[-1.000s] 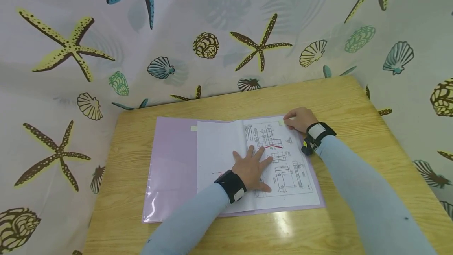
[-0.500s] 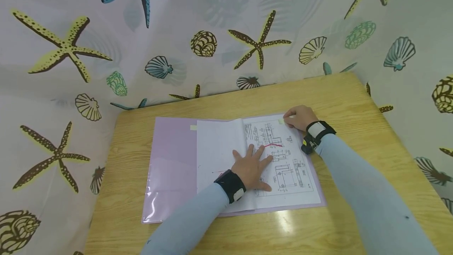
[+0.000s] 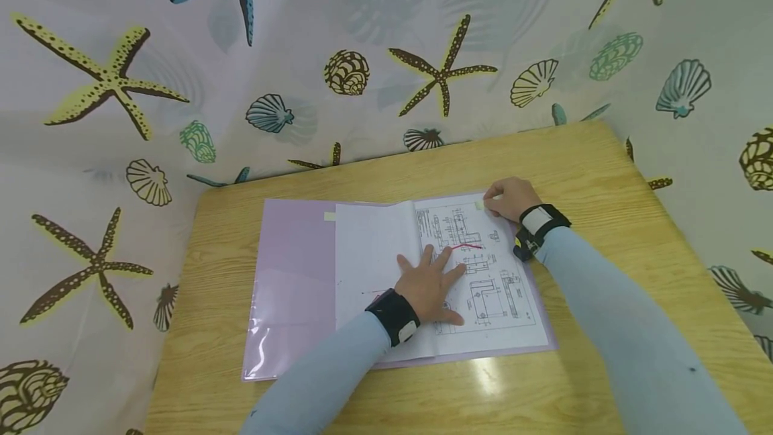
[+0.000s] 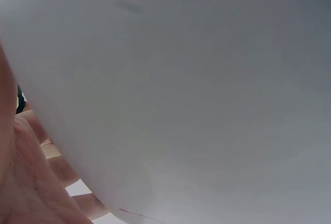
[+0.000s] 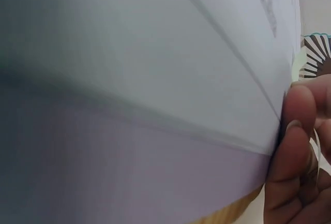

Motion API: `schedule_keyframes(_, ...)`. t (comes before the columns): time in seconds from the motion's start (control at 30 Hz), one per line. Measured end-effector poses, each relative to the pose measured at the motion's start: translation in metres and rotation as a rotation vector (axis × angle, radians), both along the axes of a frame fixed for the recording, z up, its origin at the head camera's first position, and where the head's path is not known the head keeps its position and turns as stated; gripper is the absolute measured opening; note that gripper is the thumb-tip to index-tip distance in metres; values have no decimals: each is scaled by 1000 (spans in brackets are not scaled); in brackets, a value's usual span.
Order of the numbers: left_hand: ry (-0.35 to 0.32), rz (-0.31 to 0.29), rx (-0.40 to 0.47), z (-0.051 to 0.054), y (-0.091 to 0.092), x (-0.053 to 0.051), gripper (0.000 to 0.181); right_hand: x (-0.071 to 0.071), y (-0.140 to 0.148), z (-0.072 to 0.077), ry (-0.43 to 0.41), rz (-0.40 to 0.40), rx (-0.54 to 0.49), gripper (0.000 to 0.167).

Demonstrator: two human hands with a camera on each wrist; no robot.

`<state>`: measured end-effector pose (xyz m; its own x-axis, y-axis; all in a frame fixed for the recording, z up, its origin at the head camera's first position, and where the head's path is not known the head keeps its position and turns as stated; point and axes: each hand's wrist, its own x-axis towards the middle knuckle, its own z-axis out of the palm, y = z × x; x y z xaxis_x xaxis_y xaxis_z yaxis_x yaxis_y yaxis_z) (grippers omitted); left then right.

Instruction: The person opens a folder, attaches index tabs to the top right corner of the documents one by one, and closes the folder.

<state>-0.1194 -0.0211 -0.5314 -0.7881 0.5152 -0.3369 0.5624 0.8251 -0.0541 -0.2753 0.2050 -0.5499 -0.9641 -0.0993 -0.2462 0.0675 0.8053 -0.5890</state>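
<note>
A purple folder (image 3: 296,274) lies spread on the table, holding white sheets; the right sheet (image 3: 495,341) carries line drawings and a red mark. My left hand (image 3: 425,291) rests on the sheets with fingers spread, near the middle fold. At the upper right corner, my right hand (image 3: 512,200) has its thumb and fingertips at the edge beside a pale green tab (image 3: 480,205). The right wrist view shows the right hand (image 5: 302,146) with fingers bent at the edge of the sheet and purple cover. Paper (image 4: 181,89) fills most of the left wrist view, past the left hand (image 4: 36,177).
The folder lies on a wooden table (image 3: 519,153). Another pale tab (image 3: 329,216) shows at the top of the left sheet. A cloth (image 3: 362,12) printed with starfish and shells hangs behind and beside the table.
The head view has shifted slightly. Both hands keep almost the same places on the folder and sheets.
</note>
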Motion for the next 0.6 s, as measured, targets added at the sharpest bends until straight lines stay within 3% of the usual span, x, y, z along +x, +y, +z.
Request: schedule_keyframes(0.6, 12, -12, -5, 2, 0, 0, 105, -2, 1, 1, 13, 49, 25, 17)
